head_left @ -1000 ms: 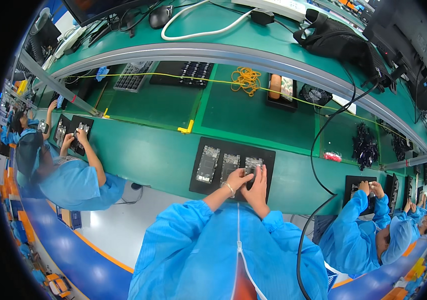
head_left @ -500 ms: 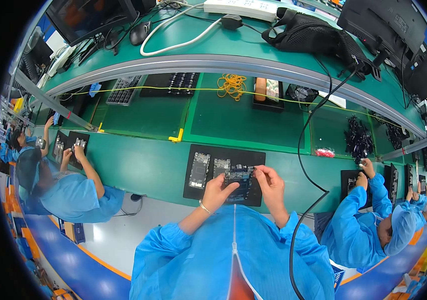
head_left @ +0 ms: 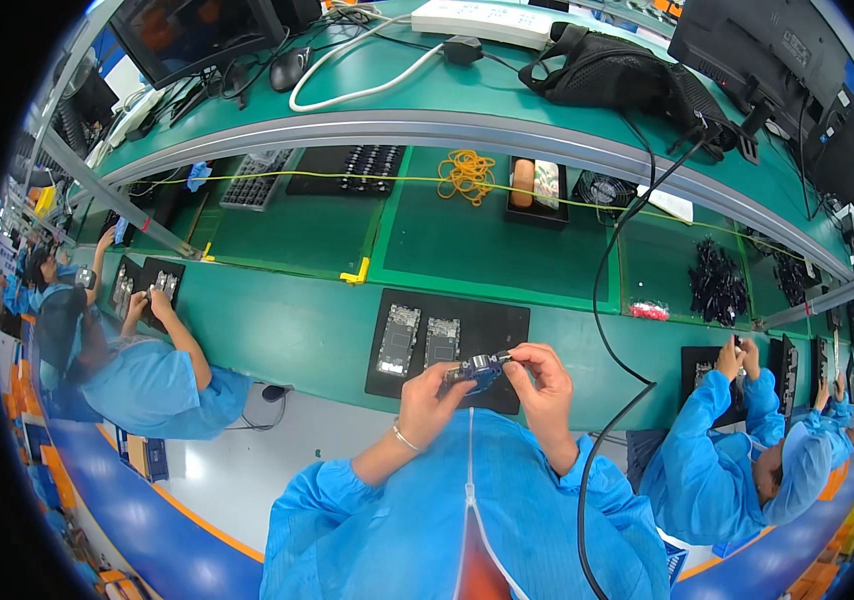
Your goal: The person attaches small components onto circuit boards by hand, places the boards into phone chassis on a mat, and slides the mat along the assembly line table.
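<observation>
A dark blue circuit board [head_left: 481, 371] with small parts along its top edge is held up between my two hands, tilted so that it shows nearly edge-on. My left hand [head_left: 427, 408] grips its left end between thumb and fingers. My right hand [head_left: 542, 388] pinches its right end; whether a small part is also between those fingertips is hidden. Beyond my hands lies a black mat [head_left: 497, 312] on the green bench. Two flat rectangular electronic assemblies rest on its left side: a silver-edged one [head_left: 399, 340] and a grey one [head_left: 442, 342].
A black cable [head_left: 607, 300] hangs down right of my hands. Under the metal shelf edge [head_left: 447, 125] lie orange bands [head_left: 466, 176], a box with small items [head_left: 537, 188] and a dark bundle of strips [head_left: 717, 280]. Co-workers in blue [head_left: 152, 385] [head_left: 712, 480] sit on both sides.
The board has been lifted and tipped from facing up to nearly edge-on, uncovering more of the grey assembly. My left hand has shifted slightly down and left.
</observation>
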The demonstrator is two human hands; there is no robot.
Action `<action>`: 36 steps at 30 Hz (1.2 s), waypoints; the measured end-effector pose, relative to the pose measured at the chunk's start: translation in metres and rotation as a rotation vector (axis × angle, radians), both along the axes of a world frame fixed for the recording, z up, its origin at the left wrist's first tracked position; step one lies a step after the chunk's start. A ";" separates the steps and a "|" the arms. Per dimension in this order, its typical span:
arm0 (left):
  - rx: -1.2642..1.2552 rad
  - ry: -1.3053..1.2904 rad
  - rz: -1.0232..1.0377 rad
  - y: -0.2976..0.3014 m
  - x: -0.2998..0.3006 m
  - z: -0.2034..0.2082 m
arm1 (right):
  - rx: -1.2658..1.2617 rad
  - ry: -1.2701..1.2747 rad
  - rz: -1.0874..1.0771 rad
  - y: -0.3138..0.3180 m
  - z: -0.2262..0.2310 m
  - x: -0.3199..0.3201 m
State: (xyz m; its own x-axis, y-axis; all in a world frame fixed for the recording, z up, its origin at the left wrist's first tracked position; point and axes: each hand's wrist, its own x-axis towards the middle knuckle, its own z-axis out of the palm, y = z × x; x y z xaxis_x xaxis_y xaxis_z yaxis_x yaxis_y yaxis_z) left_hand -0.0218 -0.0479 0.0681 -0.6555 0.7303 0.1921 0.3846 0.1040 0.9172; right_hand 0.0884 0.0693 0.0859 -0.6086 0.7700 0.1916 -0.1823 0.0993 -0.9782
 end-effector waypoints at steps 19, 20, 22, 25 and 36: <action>0.126 0.289 -0.099 -0.005 -0.003 0.015 | 0.153 0.008 0.145 0.007 0.003 0.009; 0.124 0.301 -0.102 -0.005 -0.005 0.014 | 0.152 0.010 0.139 0.007 0.003 0.008; 0.075 0.172 -0.106 -0.006 -0.004 0.014 | 0.135 -0.016 0.141 0.006 0.004 0.007; 0.022 0.028 -0.112 -0.005 -0.004 0.013 | 0.060 0.022 0.075 0.004 0.009 0.005; 0.114 0.143 -0.175 -0.003 -0.012 0.020 | 0.109 -0.013 0.107 0.010 0.017 0.011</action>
